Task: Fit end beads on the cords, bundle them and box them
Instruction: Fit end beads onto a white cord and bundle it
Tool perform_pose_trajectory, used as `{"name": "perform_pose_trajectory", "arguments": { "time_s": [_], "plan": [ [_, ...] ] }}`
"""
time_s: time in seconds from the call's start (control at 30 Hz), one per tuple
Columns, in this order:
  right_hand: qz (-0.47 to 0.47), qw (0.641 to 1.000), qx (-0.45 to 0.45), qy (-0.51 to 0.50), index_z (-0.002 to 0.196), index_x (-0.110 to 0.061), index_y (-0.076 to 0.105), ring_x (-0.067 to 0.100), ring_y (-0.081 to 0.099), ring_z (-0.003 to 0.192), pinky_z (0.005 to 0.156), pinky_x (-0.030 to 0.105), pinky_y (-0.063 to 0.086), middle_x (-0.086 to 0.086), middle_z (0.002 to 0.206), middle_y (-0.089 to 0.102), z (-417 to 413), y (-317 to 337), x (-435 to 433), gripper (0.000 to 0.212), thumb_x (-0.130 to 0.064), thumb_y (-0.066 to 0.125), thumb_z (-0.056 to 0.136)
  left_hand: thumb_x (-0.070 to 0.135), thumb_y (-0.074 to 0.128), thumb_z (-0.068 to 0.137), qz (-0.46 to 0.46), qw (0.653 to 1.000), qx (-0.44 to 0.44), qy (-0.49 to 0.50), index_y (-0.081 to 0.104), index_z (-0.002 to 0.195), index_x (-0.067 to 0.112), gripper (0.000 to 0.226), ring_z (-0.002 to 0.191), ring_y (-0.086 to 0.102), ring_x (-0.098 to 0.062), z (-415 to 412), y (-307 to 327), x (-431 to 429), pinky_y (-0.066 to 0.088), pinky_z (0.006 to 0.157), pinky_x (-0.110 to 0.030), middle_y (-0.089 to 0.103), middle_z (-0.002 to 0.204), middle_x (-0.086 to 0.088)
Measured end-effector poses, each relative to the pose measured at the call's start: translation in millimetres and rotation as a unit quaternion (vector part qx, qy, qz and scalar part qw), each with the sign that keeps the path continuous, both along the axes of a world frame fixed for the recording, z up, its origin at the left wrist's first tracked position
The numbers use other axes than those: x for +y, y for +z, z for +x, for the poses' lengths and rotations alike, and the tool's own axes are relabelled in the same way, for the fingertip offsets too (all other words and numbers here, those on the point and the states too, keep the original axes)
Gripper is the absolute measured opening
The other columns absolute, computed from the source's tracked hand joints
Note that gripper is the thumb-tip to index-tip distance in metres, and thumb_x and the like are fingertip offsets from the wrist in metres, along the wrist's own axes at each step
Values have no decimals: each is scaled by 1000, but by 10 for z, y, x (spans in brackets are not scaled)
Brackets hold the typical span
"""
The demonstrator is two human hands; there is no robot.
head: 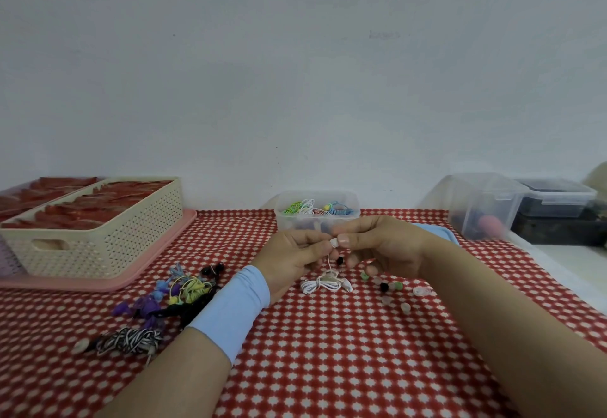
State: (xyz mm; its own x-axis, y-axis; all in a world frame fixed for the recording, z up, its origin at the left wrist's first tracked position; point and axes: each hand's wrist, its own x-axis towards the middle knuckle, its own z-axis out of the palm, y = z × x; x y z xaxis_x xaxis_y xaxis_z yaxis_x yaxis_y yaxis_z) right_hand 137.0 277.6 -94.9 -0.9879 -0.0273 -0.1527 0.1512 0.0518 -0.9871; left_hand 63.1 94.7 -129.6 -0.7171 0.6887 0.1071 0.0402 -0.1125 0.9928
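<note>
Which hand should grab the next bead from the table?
Right, probably. The loose beads lie close by the right hand, which pinches the white bead; the left hand is farther away and pinches the white cord.

cloth (328, 352): red-white check | basket (108, 237): cream | tray (157, 263): pink | wristband (230, 309): pale blue

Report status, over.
Left hand pinches white cord. Right hand pinches white bead at its end. Rest coiled on cloth. Loose beads nearby, nothing blocking.

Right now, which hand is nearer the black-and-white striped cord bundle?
Left. The left hand is up and right of the striped bundle; the right hand sits farther right, past the left.
</note>
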Motion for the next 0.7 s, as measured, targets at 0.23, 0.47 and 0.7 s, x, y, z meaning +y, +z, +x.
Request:
{"name": "perform_pose_trajectory", "arguments": {
  "time_s": [0.23, 0.47, 0.7],
  "plan": [
    [43, 999, 28, -5, 112, -14, 78, 20, 71, 77, 45, 23, 50, 13, 102, 76, -9, 35, -9, 24, -16, 74, 89, 24, 73, 71, 0, 1000, -1, 14, 80, 83, 19, 15, 76, 58, -16, -60, -5, -23, 49, 75, -28, 74, 78, -3],
    [62, 998, 10, -11, 109, -7, 77, 19, 70, 72, 43, 22, 48, 18, 102, 76, -13, -21, -9, 21, -9, 73, 89, 17, 74, 77, -46, 998, 41, 9, 79, 81, 19, 7, 74, 69, -10, -64, -3, -56, 52, 75, -26, 75, 82, -6],
    [78, 994, 63, -39, 109, -15, 78, 20, 72, 76, 48, 25, 50, 10, 102, 78, -6, -1, -60, 19, -16, 74, 91, 7, 68, 88, -17, 999, 14, 47, 78, 87, 15, 13, 67, 60, -10, -101, -33, -9, 51, 75, -28, 75, 82, -7]
  ]
}}
